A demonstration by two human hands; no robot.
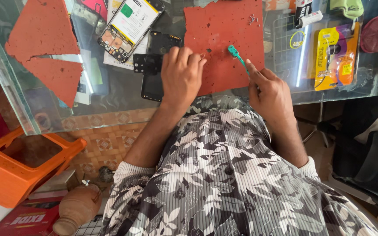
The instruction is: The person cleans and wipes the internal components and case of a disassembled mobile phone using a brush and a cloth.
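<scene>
1. Teal plastic formed the handle of the small tool [237, 56] that the right hand [270, 89] pinched near its lower end, index finger laid along the shaft.
2. It looked light, thin and stiff, probably a precision driver or pry stick; its smooth narrow shaft seemed likely to roll in the fingers, so a grip low on the handle, as shown, suited it best.
3. Its long axis ran diagonally, from the fingertips at lower right up to the working end at upper left, which pointed toward the middle of the red mat [224, 39] on the glass table [110, 94].
4. The tool lay over the mat; whether its end touched the surface could not be told.
5. The left hand [181, 74] rested on the mat's left edge, fingers curled down and pressing near something tiny at the fingertips, too small to identify.
6. Just left of that hand lay a black phone frame [156, 65], thin and likely fragile, with an opened phone [130, 26] showing its battery beyond it.
7. A few loose screws [253, 19] sat near the mat's top corner, easily scattered.
</scene>
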